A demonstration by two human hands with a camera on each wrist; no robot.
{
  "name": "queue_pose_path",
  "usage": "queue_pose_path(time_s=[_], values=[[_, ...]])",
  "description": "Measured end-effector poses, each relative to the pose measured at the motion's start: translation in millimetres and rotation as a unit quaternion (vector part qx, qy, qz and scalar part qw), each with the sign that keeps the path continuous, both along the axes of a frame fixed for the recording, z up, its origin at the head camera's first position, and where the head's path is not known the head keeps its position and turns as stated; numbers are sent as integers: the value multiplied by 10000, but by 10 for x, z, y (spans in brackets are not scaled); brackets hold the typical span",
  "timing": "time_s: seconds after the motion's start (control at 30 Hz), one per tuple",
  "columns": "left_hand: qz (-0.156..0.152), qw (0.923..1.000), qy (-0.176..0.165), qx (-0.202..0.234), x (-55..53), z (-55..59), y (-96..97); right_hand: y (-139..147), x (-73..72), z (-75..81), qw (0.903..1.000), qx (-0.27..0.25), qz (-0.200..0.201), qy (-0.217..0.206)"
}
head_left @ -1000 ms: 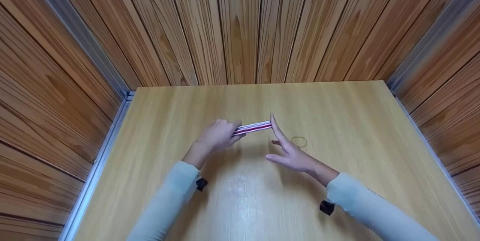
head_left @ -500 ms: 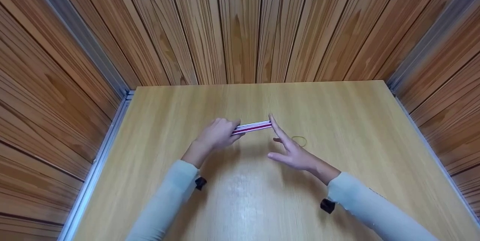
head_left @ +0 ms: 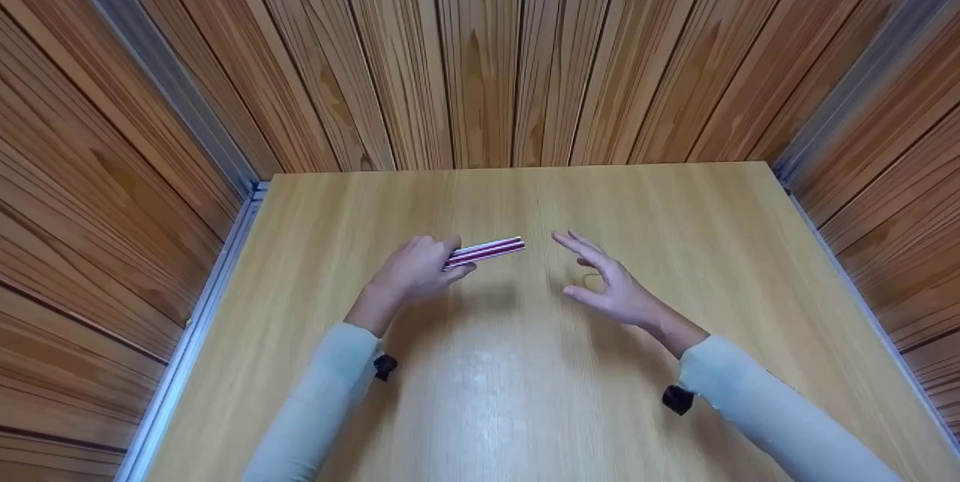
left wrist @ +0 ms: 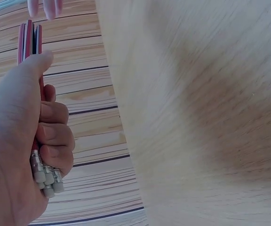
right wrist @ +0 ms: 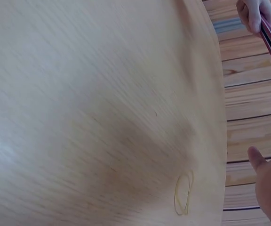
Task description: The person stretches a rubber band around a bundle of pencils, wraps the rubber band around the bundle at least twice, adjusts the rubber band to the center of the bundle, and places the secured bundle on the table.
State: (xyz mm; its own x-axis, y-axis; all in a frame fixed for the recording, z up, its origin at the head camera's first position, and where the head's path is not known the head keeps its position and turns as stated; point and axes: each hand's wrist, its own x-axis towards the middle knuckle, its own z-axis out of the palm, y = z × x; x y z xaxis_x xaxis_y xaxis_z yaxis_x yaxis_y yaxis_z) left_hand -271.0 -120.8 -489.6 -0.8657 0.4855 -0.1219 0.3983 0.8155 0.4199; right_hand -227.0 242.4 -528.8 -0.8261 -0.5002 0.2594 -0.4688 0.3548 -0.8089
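My left hand grips a bundle of several striped pencils above the table, their far ends pointing right. In the left wrist view, curled fingers wrap the shafts, and white eraser ends in metal ferrules stick out below the fist. My right hand hovers to the right of the bundle, apart from it, fingers extended and thumb spread, holding nothing. Beneath the right hand a thin yellow rubber band lies on the table, partly hidden by that hand in the head view.
The light wooden table spreads under both hands. Wood-plank walls stand behind it and on both sides, with metal rails along its side edges. A small black camera sits at each wrist.
My right hand has drawn away from the pencil ends, which its fingers touched before, and moved right. The left hand has shifted slightly left with the pencils.
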Motion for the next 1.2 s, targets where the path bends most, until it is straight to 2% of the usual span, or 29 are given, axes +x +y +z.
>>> queue_pose_path(time_s=[0.3, 0.47, 0.63, 0.9, 1.07, 1.2], values=[[79, 9999, 85, -125, 16, 2, -77, 231, -137, 9, 9986, 341, -309, 257], [178, 9998, 46, -109, 29, -1, -98, 375, -245, -10, 9939, 880, -271, 611], [219, 9997, -73, -94, 32, -14, -75, 452, -288, -47, 9833, 1569, -196, 900], [198, 9998, -71, -57, 36, -51, -51, 535, -312, -205, 9630, 2630, -246, 540], [198, 9998, -73, -7, 35, -64, -74, 562, -329, -327, 9556, 2846, -258, 723], [195, 9997, -108, -16, 28, -76, -77, 588, -326, -388, 9535, 2907, -392, 697]])
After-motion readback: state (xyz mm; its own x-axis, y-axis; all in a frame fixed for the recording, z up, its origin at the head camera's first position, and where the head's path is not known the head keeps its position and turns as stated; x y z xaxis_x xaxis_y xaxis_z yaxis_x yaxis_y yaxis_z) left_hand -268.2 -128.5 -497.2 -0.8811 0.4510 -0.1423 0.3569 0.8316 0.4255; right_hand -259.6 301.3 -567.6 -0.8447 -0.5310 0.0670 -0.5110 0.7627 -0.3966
